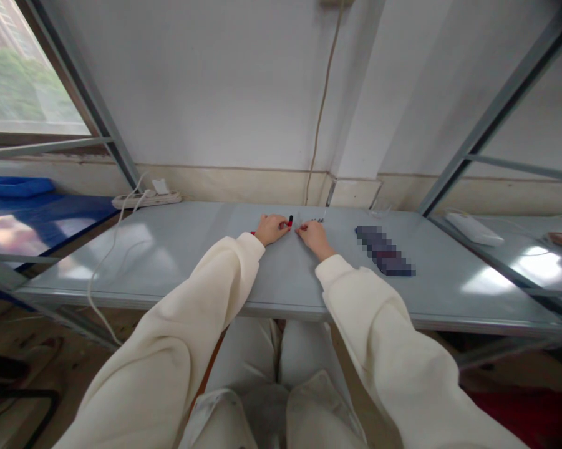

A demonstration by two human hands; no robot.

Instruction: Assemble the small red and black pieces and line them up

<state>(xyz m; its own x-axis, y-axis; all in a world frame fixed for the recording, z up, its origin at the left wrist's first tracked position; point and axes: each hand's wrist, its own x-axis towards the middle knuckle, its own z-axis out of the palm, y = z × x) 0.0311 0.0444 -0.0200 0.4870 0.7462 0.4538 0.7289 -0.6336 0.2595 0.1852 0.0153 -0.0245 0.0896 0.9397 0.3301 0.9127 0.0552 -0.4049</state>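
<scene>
My left hand (272, 229) is over the far middle of the grey table (178, 268), fingers closed at a small red piece with a black top (290, 221). Its exact kind is too small to tell. A bit of red (252, 233) also shows beside the wrist, mostly covered by the hand. Just to the right, my right hand (312, 236) is in a pinch, with thumb and finger close to the red piece. What it pinches, if anything, is too small to make out. Several small dark metal bits (318, 220) lie right behind its knuckles.
A dark, pixelated flat object (386, 252) lies right of my right hand. At the back left are a white power strip (147, 199) and its cord (105, 255), hanging over the front edge. Grey metal posts (477, 131) frame the table; a wall stands behind.
</scene>
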